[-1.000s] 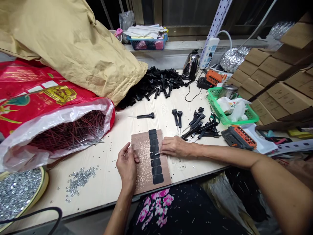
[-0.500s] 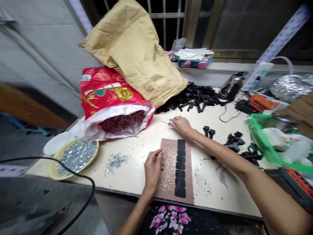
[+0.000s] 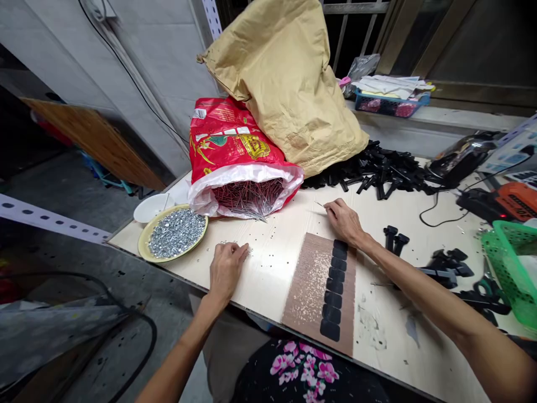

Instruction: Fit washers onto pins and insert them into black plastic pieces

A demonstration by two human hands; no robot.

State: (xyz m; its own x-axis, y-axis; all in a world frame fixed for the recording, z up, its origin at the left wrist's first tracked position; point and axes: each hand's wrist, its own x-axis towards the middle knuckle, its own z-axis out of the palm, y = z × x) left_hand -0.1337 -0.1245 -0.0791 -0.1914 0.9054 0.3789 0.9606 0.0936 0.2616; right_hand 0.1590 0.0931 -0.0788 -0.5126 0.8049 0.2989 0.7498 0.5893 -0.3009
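Note:
My left hand (image 3: 226,270) rests on the table over a patch of small shiny metal pieces (image 3: 230,242), fingers curled and pinched together. What sits between its fingertips is too small to make out. Beyond the brown board, my right hand (image 3: 344,223) pinches a long thin metal pin (image 3: 319,205) that points left. Several black rounded squares (image 3: 332,299) lie in a column on the brown board (image 3: 302,280), beside pale specks. A yellow bowl (image 3: 144,246) full of small silvery metal pieces stands at the left. The red bag (image 3: 239,143) lies open, with many long pins (image 3: 247,196) inside.
A large tan paper sack (image 3: 293,84) leans behind the red bag. Black plastic parts (image 3: 381,168) are heaped at the back; more black clamp-like parts (image 3: 448,266) lie right. A green basket (image 3: 499,263) and orange power tool (image 3: 518,198) stand at the far right. A white bowl (image 3: 151,207) sits left.
My left hand has moved left from the brown board's edge to the small metal pieces. My right hand still holds the pin in about the same place. The view has turned left.

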